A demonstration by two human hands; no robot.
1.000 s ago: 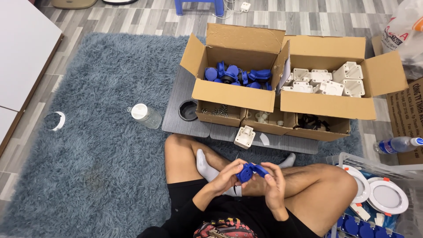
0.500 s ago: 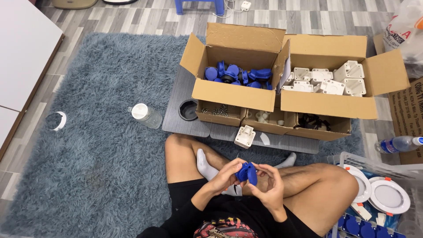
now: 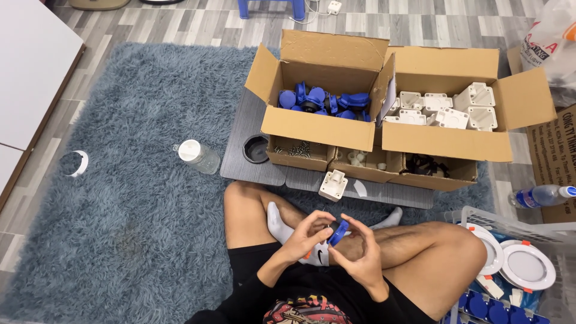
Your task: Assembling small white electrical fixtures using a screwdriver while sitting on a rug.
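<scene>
While both hands grip the blue round part (image 3: 338,232) above the lap, left hand (image 3: 306,237) and right hand (image 3: 359,252) closed on it, fingers should brace its rim evenly; spare blue parts (image 3: 324,101) lie boxed well ahead.

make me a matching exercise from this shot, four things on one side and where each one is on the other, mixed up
Things:
1. blue round part
2. white square piece
3. clear bottle with white cap
4. round white lamps

Places:
a. lying on the grey rug
b. in the clear bin at the right
c. between both hands
d. on the dark board before the boxes

Pairs: 1-c, 2-d, 3-a, 4-b
</scene>
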